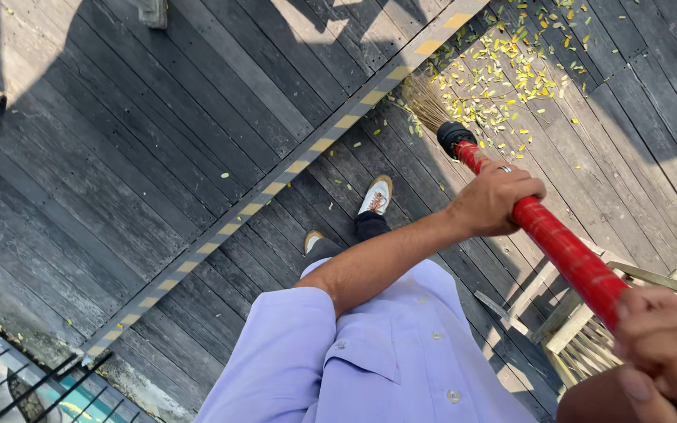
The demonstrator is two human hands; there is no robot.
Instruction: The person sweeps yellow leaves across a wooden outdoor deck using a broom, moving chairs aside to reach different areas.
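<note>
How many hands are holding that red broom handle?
2. The left hand grips the red broom handle partway down, nearer the bristles; the right hand grips it higher up, at the picture's lower right edge, partly cut off.

Floor: weathered dark grey plank deck [119, 157], boards running diagonally. A yellow-and-grey striped strip [276, 184] crosses from 7 o'clock to 1 o'clock. Strong sun, hard shadows at 11 and 3 o'clock. Black metal railing [33, 384] at 8 o'clock. Pale wooden chair [581, 321] at 4 o'clock.
</note>
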